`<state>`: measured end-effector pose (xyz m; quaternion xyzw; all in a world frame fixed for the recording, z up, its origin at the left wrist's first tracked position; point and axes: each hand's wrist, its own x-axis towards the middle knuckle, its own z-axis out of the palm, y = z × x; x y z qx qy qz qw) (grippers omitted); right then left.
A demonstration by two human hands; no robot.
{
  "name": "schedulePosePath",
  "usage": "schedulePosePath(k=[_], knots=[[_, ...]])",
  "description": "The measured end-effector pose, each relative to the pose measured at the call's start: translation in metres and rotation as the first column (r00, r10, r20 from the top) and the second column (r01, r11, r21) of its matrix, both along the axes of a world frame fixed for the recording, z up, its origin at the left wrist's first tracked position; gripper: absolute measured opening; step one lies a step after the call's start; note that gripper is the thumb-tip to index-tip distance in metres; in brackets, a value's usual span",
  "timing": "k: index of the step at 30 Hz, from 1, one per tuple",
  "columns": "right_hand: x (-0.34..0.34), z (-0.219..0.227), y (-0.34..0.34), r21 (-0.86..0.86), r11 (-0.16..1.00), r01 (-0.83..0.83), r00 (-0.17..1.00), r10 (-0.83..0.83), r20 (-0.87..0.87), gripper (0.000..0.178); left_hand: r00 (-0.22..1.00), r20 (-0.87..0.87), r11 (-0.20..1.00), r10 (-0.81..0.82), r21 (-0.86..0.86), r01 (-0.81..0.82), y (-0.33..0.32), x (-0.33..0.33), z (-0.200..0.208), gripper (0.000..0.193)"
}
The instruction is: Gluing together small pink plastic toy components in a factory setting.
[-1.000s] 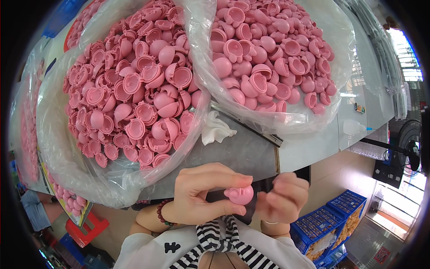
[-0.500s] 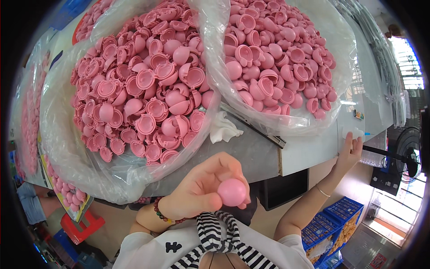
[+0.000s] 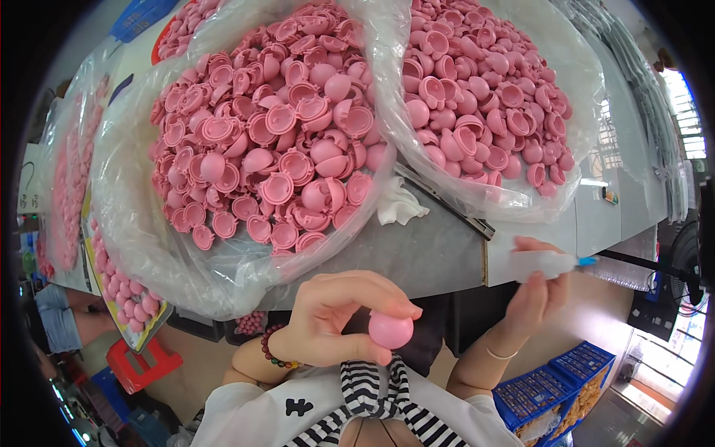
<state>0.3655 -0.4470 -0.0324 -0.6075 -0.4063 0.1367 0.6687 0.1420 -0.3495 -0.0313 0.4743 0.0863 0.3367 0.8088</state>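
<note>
Between the thumb and fingers of my left hand (image 3: 339,316) is a smooth pink plastic ball (image 3: 391,330), held in front of my chest. My right hand (image 3: 538,294), off to the right, grips a small whitish squeeze bottle (image 3: 542,264) with a blue tip pointing right. The bottle is a little blurred. Beyond my left hand, a clear plastic bag (image 3: 223,287) lies spread wide around a heap of pink half-shells (image 3: 277,188), several of them hollow side up. A second bag (image 3: 514,210) to its right holds more pink shells and rounded pieces (image 3: 468,100).
A crumpled white tissue (image 3: 401,205) and a dark metal strip (image 3: 447,203) lie on the grey table (image 3: 335,276). At lower left, a tray of pink balls (image 3: 138,304) sits above a red stool (image 3: 145,365). Blue crates (image 3: 530,391) and a black fan (image 3: 685,253) stand on the right.
My right hand has lifted the bottle off the table and brought it left, toward me. The left hand has turned the ball slightly, keeping its hold. The view has shifted a little.
</note>
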Motion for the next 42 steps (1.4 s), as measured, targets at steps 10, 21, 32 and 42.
schedulePosePath(k=[10,21,32,42], knots=[[-0.055,0.003,0.064,-0.347,0.865,-0.364,0.739,0.494,0.458,0.030,0.960,-0.093,0.961,0.264,-0.060,-0.270,-0.006,-0.008,-0.004,0.045],[-0.078,0.000,0.005,0.122,0.856,-0.502,0.833,0.516,-0.197,0.031,0.945,-0.095,0.942,0.314,0.155,-0.298,-0.013,0.001,-0.012,0.046],[-0.074,-0.010,0.004,0.122,0.851,-0.510,0.845,0.523,-0.111,0.029,0.793,-0.381,0.818,0.475,0.523,-0.239,-0.005,0.005,-0.003,0.037],[-0.074,-0.015,0.016,0.033,0.912,-0.409,0.908,0.410,-0.091,0.030,0.936,-0.068,0.936,0.345,0.101,-0.337,-0.003,-0.002,-0.003,0.046]])
